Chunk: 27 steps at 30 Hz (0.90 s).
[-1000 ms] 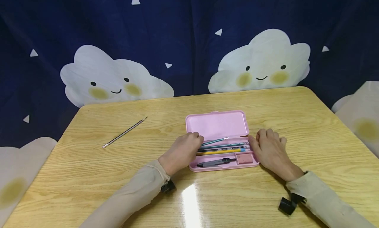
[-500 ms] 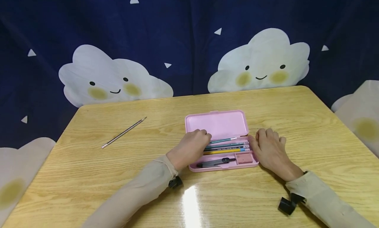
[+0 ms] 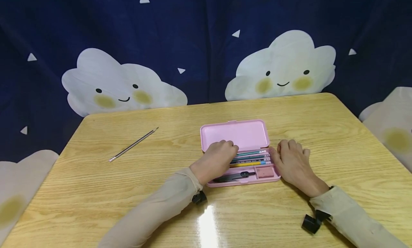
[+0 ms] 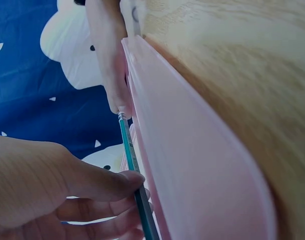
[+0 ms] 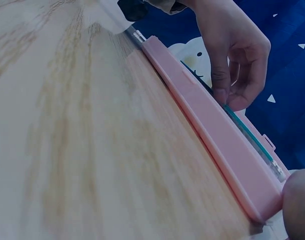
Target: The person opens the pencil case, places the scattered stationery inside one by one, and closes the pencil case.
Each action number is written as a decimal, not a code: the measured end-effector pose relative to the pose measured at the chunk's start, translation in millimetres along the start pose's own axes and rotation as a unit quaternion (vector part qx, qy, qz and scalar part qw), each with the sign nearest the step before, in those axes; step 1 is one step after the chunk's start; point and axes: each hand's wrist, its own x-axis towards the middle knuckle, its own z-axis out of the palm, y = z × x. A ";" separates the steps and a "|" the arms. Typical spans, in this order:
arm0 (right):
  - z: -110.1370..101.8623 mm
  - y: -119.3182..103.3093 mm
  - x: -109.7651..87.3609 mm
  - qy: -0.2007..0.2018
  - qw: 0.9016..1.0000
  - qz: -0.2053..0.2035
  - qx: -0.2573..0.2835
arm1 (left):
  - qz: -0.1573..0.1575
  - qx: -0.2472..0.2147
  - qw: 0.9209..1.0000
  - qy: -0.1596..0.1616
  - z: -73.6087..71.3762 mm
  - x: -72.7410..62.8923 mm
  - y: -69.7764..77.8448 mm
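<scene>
A pink pencil case (image 3: 235, 134) lies open on the table, its lid tipped back to the far side. My left hand (image 3: 217, 160) pinches a teal pencil (image 4: 127, 137) between thumb and fingers, over the case's rear compartment. Its white eraser end points toward the right end of the case. Below it in the head view lie more pencils, one of them yellow (image 3: 249, 164). The front compartments hold a drawing compass (image 3: 236, 176) and a pinkish eraser (image 3: 265, 172). At the case's right end rests my right hand (image 3: 293, 165), thumb against the edge and fingers loosely bent.
A silver-and-dark pencil (image 3: 133, 144) lies alone on the left of the wooden table (image 3: 161, 212). Behind the table's far edge hangs a dark blue curtain (image 3: 206, 44) with smiling clouds. A small black camera is strapped to each wrist.
My left hand has moved to the right along the case, carrying the teal pencil until its eraser end is near the case's right end. The right hand has stayed in place.
</scene>
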 end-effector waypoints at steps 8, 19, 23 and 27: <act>-1.3 -1.1 0.6 -0.004 1.000 0.001 0.002 | 0.006 0.009 1.000 -0.003 -1.4 3.3 4.4; -3.1 -1.0 -0.5 -0.008 1.000 0.007 0.000 | -0.004 0.017 1.000 -0.003 -1.4 9.2 8.7; -2.0 -0.6 -0.2 -0.008 1.000 0.007 0.000 | -0.003 0.024 1.000 -0.002 -0.6 12.2 11.0; -1.4 -0.3 0.1 -0.007 1.000 0.006 0.000 | -0.001 0.025 1.000 0.001 -0.3 14.0 11.9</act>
